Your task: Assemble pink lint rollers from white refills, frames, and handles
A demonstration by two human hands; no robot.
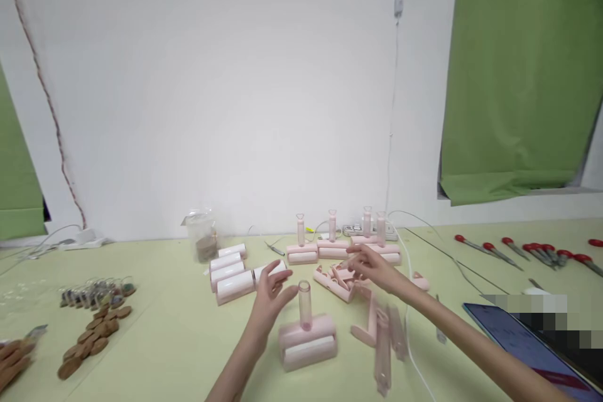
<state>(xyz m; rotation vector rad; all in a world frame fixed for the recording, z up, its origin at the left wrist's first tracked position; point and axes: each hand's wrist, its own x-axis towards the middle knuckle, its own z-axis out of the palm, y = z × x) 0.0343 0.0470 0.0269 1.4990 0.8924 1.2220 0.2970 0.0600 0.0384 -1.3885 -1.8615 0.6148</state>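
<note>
My left hand (272, 296) hovers open, fingers spread, just left of an assembled pink lint roller (307, 340) that stands with its handle up, and near the white paper rolls (234, 273). My right hand (374, 269) reaches over a heap of pink roller covers (336, 281); it is blurred and whether it grips a part is unclear. Loose pink handles (382, 342) lie near my right forearm. Several finished rollers (332, 246) stand in a row at the back.
Red-handled screwdrivers (516, 251) lie at the right, a tablet (525, 342) at the near right. Brown cork discs (92, 336) and small jars (97, 292) sit at the left. A plastic bag (203, 237), a power strip (365, 230) and cables stand by the wall.
</note>
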